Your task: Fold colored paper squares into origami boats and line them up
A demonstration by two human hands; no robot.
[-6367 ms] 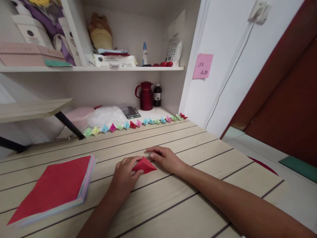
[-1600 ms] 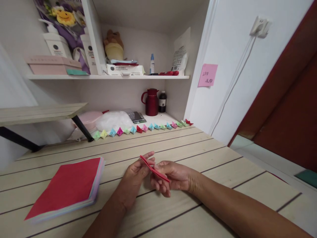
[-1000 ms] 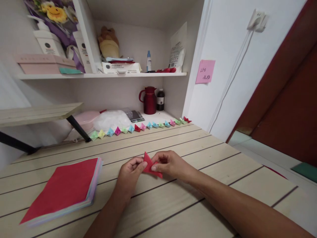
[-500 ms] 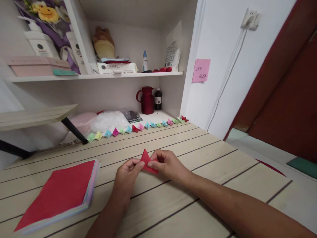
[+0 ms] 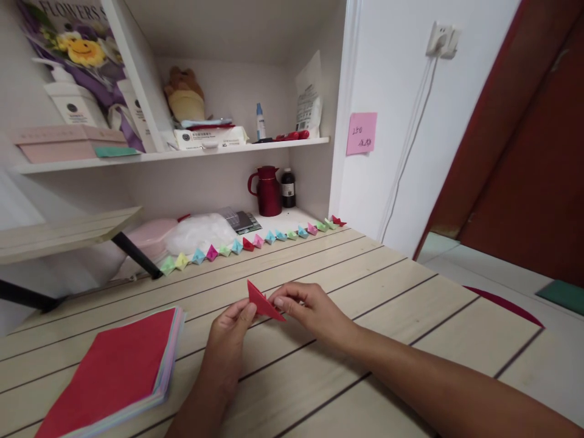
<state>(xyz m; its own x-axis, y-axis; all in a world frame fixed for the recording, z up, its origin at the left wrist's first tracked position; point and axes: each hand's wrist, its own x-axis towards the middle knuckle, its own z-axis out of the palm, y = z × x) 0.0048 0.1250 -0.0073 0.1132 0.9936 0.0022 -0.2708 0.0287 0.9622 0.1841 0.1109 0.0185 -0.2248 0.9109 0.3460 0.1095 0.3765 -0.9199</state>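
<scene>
A small red folded paper (image 5: 264, 303) is held above the wooden table, its long edge slanting down to the right. My left hand (image 5: 232, 325) pinches it near its left corner between thumb and fingers. At its upper right edge, my right hand (image 5: 306, 305) has its thumb and fingers closed on a small part of the paper. Behind them, a row of small folded paper boats (image 5: 247, 244) in several colours runs along the table's back edge. To the left lies a stack of coloured paper (image 5: 114, 365) with a red sheet on top.
A small raised wooden stand (image 5: 68, 231) with black legs is at the left. Behind the boats are a clear plastic bag (image 5: 201, 234), a red jug (image 5: 268, 191) and a dark bottle (image 5: 288, 188). The table's right edge (image 5: 511, 368) drops to the floor.
The red paper has turned: its tip now leans left and its long edge slants down to the right. My right hand's grip has shifted to the upper edge. The view has tilted slightly.
</scene>
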